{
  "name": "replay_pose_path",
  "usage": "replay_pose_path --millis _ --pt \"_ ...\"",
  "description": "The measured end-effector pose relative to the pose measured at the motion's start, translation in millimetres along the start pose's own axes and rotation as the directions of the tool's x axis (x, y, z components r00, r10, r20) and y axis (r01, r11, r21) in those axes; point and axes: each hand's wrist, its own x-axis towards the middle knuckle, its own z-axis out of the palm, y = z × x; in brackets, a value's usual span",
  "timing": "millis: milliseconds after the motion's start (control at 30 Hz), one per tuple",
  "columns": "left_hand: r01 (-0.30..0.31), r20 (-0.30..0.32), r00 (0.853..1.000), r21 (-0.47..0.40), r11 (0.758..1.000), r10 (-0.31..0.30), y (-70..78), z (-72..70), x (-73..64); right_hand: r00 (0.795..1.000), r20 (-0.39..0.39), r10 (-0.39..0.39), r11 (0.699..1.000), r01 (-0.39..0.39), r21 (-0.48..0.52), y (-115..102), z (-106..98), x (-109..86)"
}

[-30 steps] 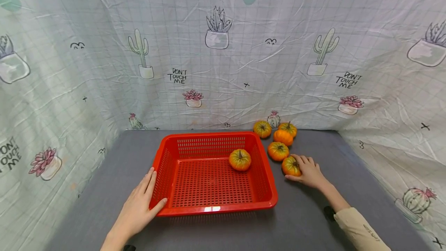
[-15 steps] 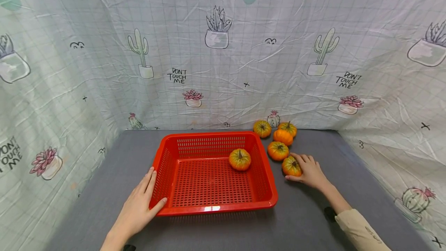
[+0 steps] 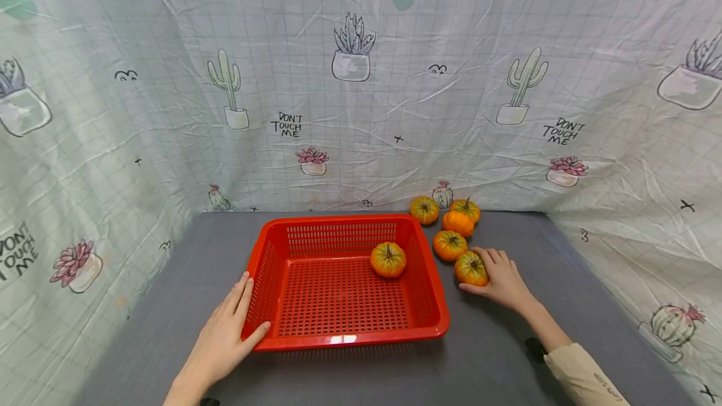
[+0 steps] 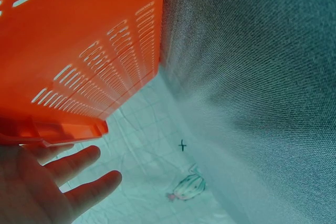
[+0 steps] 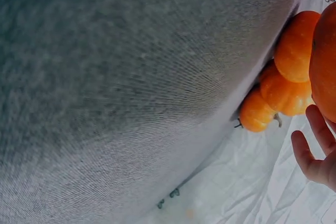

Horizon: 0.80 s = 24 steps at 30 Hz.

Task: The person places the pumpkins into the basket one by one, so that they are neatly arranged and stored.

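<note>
– What is being carried in the middle of the bench [image 3: 361, 381]?
– A basket [image 3: 344, 338], its left side being touched by the left hand [image 3: 220, 338]; inside, toward the right, a lone pumpkin [image 3: 388, 260] is being held.
– And right of it?
– The nearest pumpkin [image 3: 470, 269] is being gripped from the right by the right hand [image 3: 504, 282]. Behind it, slightly leftward, a second pumpkin [image 3: 449, 246] is being seen.
– Farther back?
– A third pumpkin [image 3: 424, 211] is being seen leftmost; rightward, a fourth pumpkin [image 3: 458, 223] is being backed by a fifth pumpkin [image 3: 471, 210]. All are being backed by the cloth [image 3: 361, 108].
</note>
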Motion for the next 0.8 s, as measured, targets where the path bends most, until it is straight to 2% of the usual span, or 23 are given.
replay_pose_path --millis 267,567,800 --pt "0.002 0.000 1.000 -0.005 1.000 -0.002 -0.9 1.1 -0.3 0.997 -0.061 -0.042 0.999 0.043 0.014 -8 -4 -0.4" --pt "-0.002 -0.007 1.000 -0.016 1.000 0.002 -0.1 0.2 -0.5 0.984 -0.134 -0.120 0.991 0.127 0.045 -21 -12 0.6" --pt "0.005 0.001 1.000 -0.020 1.000 -0.005 -0.1 0.8 -0.6 0.979 -0.151 -0.140 0.983 0.156 0.095 -32 -19 2.1"
